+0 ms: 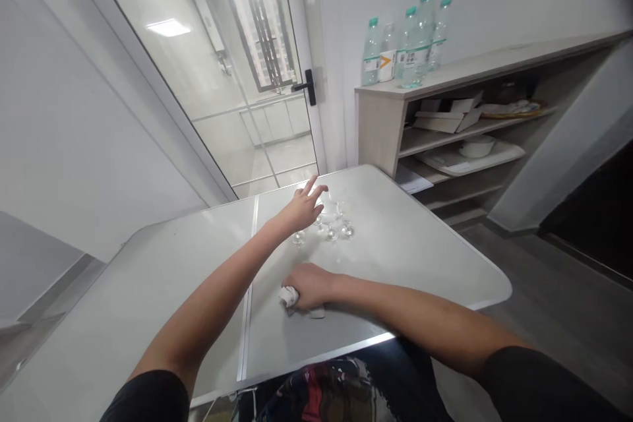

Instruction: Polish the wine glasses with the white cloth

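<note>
My left hand reaches over the far part of the white table, its fingers spread. Close under and beside it stand several small clear glasses with round bases; the hand hides some of them, and I cannot tell whether it touches one. Nearer to me, my right hand is closed around a crumpled white cloth or paper wipe. Part of the wipe is pressed flat on the tabletop below the fist.
A metal seam runs across the table. Beyond the far edge is a glazed door with a black handle. To the right, several plastic bottles stand on a shelf unit holding a white box, a tray and a bowl.
</note>
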Available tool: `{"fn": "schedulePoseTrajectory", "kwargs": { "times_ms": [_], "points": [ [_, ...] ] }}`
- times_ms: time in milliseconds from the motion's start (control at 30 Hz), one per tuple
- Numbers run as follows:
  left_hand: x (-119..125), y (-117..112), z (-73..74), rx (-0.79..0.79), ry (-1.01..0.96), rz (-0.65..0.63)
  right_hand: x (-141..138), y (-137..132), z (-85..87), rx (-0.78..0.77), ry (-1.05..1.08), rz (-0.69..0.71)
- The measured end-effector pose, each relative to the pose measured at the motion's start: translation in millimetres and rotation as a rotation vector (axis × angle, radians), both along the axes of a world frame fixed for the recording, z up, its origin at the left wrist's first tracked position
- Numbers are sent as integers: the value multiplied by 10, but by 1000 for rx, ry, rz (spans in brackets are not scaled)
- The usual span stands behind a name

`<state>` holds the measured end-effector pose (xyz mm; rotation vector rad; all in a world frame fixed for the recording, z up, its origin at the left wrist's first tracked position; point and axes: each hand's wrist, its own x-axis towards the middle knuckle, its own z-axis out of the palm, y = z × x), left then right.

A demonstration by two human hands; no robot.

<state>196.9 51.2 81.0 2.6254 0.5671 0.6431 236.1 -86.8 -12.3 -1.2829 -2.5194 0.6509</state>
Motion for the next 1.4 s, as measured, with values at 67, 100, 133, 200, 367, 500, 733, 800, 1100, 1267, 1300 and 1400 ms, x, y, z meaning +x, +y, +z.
{"fn": "schedulePoseTrajectory", "kwargs": {
  "times_ms": [67, 100, 133, 200, 367, 500, 733, 800, 1100, 1267, 1300, 1400],
  "points": [
    [38, -2, 18, 16, -9, -15, 6, 8, -18, -3, 24, 3],
    [53, -7, 25, 32, 3, -26, 8, 12, -23, -5, 24, 1],
    [66, -13, 30, 46, 24, -37, 10, 16, -26, -5, 21, -2],
    [88, -21, 39, 64, 64, -61, 12, 25, -28, -3, 13, -5],
    [145, 37, 81, 29, 135, -126, 13, 23, -16, 16, -5, 8],
    [234, 139, 124, -49, 195, -170, 7, 9, -19, 60, -29, 4],
    [435, 279, 199, -97, 445, -233, 6, 38, -45, 47, -51, 8],
    [452, 297, 213, -98, 455, -213, 9, 42, -34, 34, -65, 13],
    [365, 257, 324, 51, 530, -46, 19, -23, 83, 47, -77, 9],
    [219, 240, 472, 27, 631, 5, 16, -39, 99, 23, -95, -12],
    [181, 238, 500, 12, 637, 14, 16, -35, 93, 17, -95, -11],
    [51, 235, 580, -52, 650, 63, 16, -19, 72, 12, -92, -2]
  ]
}}
